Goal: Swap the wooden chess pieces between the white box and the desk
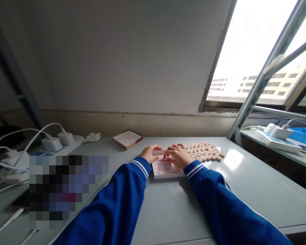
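Note:
A shallow white box (159, 176) lies on the desk in front of me, with a sheet printed in red lines (163, 167) inside it. My left hand (150, 154) is closed on the box's left side near the far corner, its thumb over the rim. Over the far right part of the box, my right hand (179, 157) has bent fingers pressed down towards the sheet; what they pinch, if anything, is hidden. Just right of that hand, round wooden Chinese chess pieces (204, 151) lie flat in close rows.
A box lid (127, 139) rests at the back left. Power strips with white chargers (52, 144) and cables occupy the left side, beside a blurred-out device (66, 190). Metal posts (255, 88) frame the desk (168, 211); another power strip (280, 137) sits at right.

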`<state>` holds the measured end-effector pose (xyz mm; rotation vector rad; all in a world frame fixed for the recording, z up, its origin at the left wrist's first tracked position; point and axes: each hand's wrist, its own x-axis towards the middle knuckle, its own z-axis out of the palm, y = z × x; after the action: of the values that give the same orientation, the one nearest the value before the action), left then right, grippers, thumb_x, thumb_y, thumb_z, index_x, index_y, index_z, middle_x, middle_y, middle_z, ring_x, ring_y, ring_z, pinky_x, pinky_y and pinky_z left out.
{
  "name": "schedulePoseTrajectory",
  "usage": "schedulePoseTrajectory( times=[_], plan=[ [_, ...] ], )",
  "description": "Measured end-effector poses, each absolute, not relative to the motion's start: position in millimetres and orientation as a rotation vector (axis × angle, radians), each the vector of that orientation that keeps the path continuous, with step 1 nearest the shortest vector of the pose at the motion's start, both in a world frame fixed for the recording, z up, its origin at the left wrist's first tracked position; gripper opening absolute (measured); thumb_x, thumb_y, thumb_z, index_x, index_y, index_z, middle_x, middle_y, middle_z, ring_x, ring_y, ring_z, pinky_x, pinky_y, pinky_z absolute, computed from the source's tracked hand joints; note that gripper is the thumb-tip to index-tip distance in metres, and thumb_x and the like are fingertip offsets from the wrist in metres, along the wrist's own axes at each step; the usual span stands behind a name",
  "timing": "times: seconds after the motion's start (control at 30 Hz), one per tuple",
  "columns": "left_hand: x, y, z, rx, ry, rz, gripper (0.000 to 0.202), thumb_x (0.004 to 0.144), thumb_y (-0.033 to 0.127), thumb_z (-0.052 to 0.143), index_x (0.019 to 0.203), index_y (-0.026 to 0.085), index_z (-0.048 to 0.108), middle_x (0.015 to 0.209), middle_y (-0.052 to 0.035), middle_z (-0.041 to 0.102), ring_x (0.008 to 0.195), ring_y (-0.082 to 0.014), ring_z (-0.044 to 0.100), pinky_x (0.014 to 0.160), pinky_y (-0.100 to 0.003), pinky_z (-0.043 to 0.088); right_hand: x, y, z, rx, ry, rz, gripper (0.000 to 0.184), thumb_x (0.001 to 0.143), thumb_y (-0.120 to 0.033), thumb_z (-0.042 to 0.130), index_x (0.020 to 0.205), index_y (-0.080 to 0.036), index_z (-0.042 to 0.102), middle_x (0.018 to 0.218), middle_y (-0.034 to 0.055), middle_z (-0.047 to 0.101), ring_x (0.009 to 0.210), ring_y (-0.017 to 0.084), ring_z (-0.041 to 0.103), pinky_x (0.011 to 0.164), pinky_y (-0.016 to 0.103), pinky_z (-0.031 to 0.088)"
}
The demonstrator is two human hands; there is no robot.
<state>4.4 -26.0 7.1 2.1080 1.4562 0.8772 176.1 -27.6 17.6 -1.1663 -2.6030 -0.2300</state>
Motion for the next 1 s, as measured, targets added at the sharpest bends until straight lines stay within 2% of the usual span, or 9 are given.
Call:
schedulePoseTrajectory(
  times=[0.23, 0.43, 0.6, 0.7, 0.83, 1.0],
  plan=[
    [4, -28, 10, 2.073, 1.416, 0.865, 0.037, 0.057, 0.001, 0.059, 0.091, 0.017, 0.060, 0.095, -0.0040, 0.063, 0.091, -0.0176, 0.056, 0.085, -0.029, 0.041, 175, -30, 16, -1.183, -2.616, -0.223, 0.013, 0.077, -0.020, 0.053, 0.082, -0.026, 0.063, 0.085, 0.0023, 0.062, 0.082, 0.018, 0.048, 0.077, 0.035, 0.023],
    [2, -25, 6, 1.940, 1.313, 0.795, 0.056, 0.058, -0.002, 0.055, 0.111, 0.013, 0.045, 0.102, -0.0096, 0.058, 0.094, -0.0177, 0.055, 0.081, -0.029, 0.043, 189, -23, 40, -1.182, -2.471, -0.063, 0.011, 0.076, -0.027, 0.054, 0.082, -0.027, 0.064, 0.085, 0.0007, 0.062, 0.080, 0.017, 0.050, 0.072, 0.032, 0.029],
    [-1, -23, 5, 1.914, 1.297, 0.768, 0.053, 0.059, -0.003, 0.050, 0.110, 0.013, 0.044, 0.103, -0.0097, 0.056, 0.091, -0.0174, 0.055, 0.077, -0.028, 0.045, 235, -17, 62, -1.355, -2.419, 0.102, 0.016, 0.067, -0.029, 0.061, 0.082, -0.023, 0.064, 0.080, 0.0016, 0.062, 0.068, 0.015, 0.053, 0.061, 0.027, 0.037],
    [-2, -21, 3, 1.865, 1.294, 0.802, 0.046, 0.065, 0.002, 0.049, 0.109, 0.014, 0.043, 0.101, -0.0084, 0.056, 0.090, -0.0157, 0.054, 0.076, -0.027, 0.044, 260, -12, 56, -1.522, -2.595, 0.306, 0.021, 0.060, -0.030, 0.066, 0.079, -0.022, 0.063, 0.069, 0.0005, 0.061, 0.059, 0.014, 0.053, 0.052, 0.024, 0.037],
    [-4, -17, 1, 1.805, 1.381, 0.913, 0.044, 0.072, 0.013, 0.049, 0.114, 0.016, 0.036, 0.096, -0.0062, 0.055, 0.081, -0.0119, 0.054, 0.077, -0.026, 0.043, 273, -7, 46, -1.667, -2.639, 0.324, 0.024, 0.054, -0.025, 0.069, 0.075, -0.019, 0.060, 0.066, -0.0008, 0.059, 0.059, 0.013, 0.053, 0.050, 0.022, 0.037],
    [-17, -10, 2, 1.984, 1.574, 1.059, 0.033, 0.070, 0.025, 0.054, 0.101, 0.016, 0.047, 0.085, -0.0025, 0.051, 0.075, -0.0121, 0.051, 0.074, -0.025, 0.042, 268, -10, 48, -1.749, -2.611, 0.275, 0.022, 0.055, -0.031, 0.068, 0.072, -0.019, 0.060, 0.066, -0.0003, 0.059, 0.059, 0.014, 0.054, 0.051, 0.022, 0.036]
  ],
)
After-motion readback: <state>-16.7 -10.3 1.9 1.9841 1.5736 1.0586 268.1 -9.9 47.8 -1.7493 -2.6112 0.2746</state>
